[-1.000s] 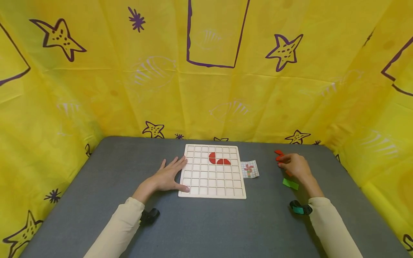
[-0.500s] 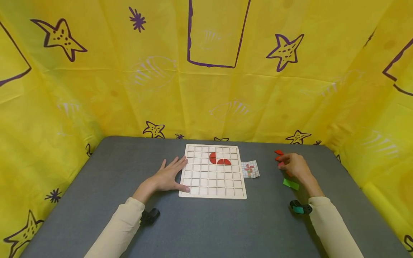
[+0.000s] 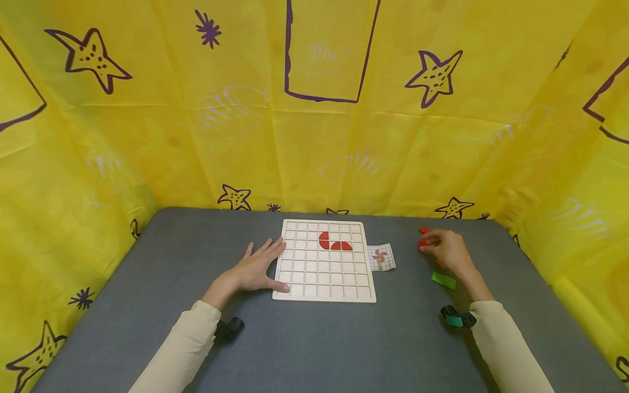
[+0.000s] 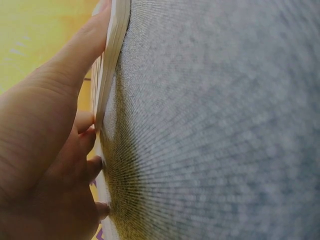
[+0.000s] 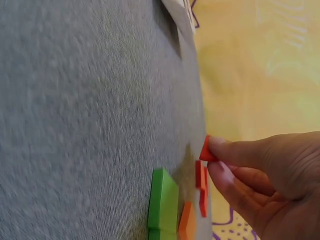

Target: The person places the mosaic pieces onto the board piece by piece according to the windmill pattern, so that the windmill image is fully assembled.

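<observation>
My left hand (image 3: pixel 253 271) lies with fingers spread at the left edge of a pale wooden grid board (image 3: pixel 319 275), its thumb on the near left corner. Seen from the left wrist, the thumb overlaps the board's rim (image 4: pixel 114 47). Red quarter-round pieces (image 3: pixel 341 246) sit in several of the board's cells. To the right of the board, my right hand (image 3: pixel 449 251) pinches a small red piece (image 5: pixel 205 150) between thumb and finger, just above other red pieces (image 5: pixel 201 182) on the table. The held piece's full outline is partly hidden by the fingertips.
A printed pattern card (image 3: pixel 380 257) pokes out from beside the board's right edge. Nearer than the right hand lie green pieces (image 3: pixel 444 280) and an orange piece (image 5: pixel 187 222). Yellow patterned cloth (image 3: pixel 314 153) surrounds the grey table (image 3: pixel 314 344).
My right fingertips have shifted slightly left and away from me, with a red piece pinched in them. The left hand and the board stay where they were.
</observation>
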`<control>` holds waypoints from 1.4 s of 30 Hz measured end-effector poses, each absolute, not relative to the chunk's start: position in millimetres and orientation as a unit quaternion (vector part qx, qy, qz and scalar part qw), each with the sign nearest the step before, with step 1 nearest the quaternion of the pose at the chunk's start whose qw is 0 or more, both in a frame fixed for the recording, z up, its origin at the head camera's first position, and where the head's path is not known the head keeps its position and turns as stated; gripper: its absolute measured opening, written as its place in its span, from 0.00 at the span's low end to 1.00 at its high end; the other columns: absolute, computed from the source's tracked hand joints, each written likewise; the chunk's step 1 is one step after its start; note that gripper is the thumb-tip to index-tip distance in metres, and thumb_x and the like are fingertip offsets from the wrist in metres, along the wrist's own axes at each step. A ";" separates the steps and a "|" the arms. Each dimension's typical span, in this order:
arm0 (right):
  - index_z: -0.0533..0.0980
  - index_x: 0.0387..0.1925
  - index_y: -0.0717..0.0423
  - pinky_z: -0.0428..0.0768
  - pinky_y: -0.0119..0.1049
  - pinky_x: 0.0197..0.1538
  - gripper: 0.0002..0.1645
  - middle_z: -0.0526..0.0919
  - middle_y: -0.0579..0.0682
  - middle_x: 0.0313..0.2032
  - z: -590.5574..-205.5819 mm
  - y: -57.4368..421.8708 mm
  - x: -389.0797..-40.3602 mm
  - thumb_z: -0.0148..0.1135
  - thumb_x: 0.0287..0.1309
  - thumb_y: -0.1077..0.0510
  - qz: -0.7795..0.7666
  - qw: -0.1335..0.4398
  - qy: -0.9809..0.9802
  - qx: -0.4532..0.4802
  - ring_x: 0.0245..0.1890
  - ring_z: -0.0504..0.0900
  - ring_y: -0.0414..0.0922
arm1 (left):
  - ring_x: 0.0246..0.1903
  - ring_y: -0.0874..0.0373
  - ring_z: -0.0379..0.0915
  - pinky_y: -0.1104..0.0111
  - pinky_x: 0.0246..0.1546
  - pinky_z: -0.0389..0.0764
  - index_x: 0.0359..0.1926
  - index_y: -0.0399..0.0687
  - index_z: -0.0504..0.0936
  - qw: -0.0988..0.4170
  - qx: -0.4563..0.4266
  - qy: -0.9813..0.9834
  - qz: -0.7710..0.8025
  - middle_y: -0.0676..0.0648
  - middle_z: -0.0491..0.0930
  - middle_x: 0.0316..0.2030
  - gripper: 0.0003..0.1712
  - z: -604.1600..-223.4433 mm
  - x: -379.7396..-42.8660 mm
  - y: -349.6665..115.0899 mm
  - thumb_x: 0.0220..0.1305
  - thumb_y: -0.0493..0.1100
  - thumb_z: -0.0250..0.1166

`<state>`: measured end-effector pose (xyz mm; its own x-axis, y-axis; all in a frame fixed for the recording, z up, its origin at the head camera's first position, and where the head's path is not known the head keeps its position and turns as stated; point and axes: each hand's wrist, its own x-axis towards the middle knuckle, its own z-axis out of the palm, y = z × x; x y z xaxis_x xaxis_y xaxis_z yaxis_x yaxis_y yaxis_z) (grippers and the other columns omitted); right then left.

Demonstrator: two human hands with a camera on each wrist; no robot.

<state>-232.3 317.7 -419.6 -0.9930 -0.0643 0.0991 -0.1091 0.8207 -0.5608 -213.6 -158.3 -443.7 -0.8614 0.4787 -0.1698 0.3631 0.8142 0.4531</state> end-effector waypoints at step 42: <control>0.86 0.41 0.61 0.80 0.39 0.39 0.11 0.88 0.54 0.36 -400.4 232.7 -240.7 0.70 0.57 0.59 0.376 -0.023 -0.919 0.119 0.37 0.84 0.48 | 0.76 0.42 0.33 0.37 0.68 0.28 0.77 0.46 0.48 0.147 0.220 0.942 0.205 0.47 0.42 0.77 0.69 -440.0 -212.8 -157.4 0.44 0.73 0.71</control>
